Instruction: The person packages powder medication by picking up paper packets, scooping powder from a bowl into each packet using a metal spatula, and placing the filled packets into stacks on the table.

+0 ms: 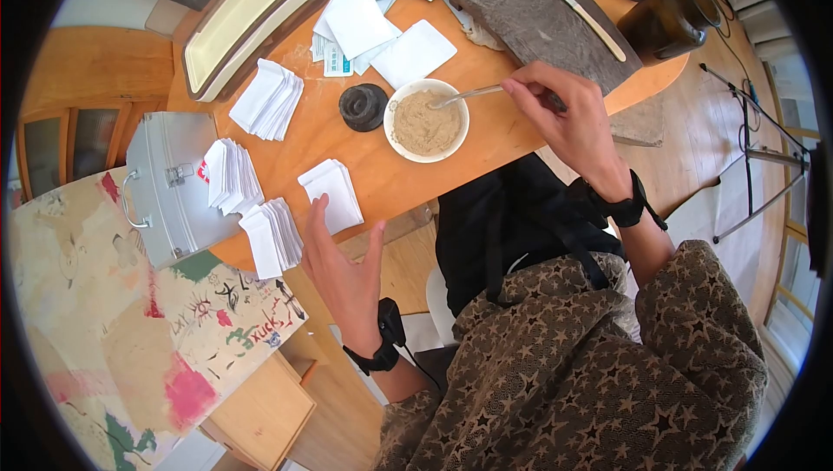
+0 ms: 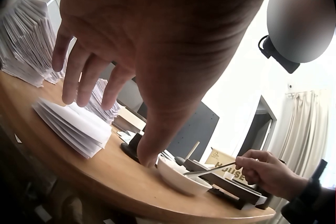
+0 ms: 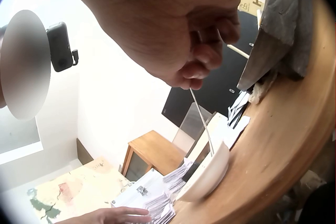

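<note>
A white bowl (image 1: pixel 426 157) of thick beige paste stands near the table's front edge. The right hand (image 1: pixel 568 115) pinches the handle of a metal spoon (image 1: pixel 473 92) whose other end is in the paste; the right wrist view shows the spoon (image 3: pixel 202 116) leaning into the bowl (image 3: pixel 207 176). The left hand (image 1: pixel 343 271) has its fingers spread and holds nothing; it is beside a small stack of folded white papers (image 1: pixel 334 195), also seen below the fingers in the left wrist view. A dark round pot (image 1: pixel 363 107) stands left of the bowl.
More folded paper stacks (image 1: pixel 267 99) lie at the left by a silver case (image 1: pixel 178 184). Behind are loose packets (image 1: pixel 360 24) and a cream tray (image 1: pixel 247 19). A brush (image 1: pixel 590 24) lies on a dark board (image 1: pixel 512 2); a brown jar (image 1: pixel 664 24) stands at the right.
</note>
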`<control>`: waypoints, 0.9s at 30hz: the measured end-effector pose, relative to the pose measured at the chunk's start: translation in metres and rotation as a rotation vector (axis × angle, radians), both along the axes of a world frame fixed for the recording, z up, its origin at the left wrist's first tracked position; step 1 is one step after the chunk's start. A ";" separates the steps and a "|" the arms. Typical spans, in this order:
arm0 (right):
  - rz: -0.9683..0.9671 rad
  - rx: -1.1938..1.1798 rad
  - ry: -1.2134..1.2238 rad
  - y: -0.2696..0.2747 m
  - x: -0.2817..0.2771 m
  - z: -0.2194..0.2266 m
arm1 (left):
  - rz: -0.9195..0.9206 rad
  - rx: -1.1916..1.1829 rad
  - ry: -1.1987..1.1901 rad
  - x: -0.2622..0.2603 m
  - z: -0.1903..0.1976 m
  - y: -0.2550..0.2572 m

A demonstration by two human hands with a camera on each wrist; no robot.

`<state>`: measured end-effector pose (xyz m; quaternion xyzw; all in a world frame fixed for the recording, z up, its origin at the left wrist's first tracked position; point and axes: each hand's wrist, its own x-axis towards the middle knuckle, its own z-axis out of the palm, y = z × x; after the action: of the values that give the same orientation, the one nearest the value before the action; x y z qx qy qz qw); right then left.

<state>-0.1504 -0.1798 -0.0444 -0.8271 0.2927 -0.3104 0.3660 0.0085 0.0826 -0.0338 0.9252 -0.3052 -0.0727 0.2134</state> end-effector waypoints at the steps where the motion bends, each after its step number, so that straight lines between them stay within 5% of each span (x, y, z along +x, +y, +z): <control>1: -0.001 -0.002 -0.016 0.000 0.000 0.000 | -0.006 -0.002 -0.003 0.000 0.000 0.000; 10: -0.021 0.017 -0.016 0.001 -0.002 -0.002 | -0.104 -0.025 -0.145 0.017 0.011 -0.008; 18: -0.025 0.042 -0.019 0.007 -0.004 0.001 | -0.223 -0.052 -0.387 0.131 0.054 -0.053; 23: -0.034 0.037 0.011 0.010 -0.008 0.006 | -0.348 0.087 -0.327 0.198 0.052 -0.085; 27: -0.039 0.025 -0.007 0.008 -0.012 0.005 | -0.271 0.243 -0.156 0.213 0.053 -0.101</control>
<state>-0.1620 -0.1715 -0.0393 -0.8154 0.3116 -0.3166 0.3713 0.2218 -0.0184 0.0188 0.8975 -0.4314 -0.0652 0.0642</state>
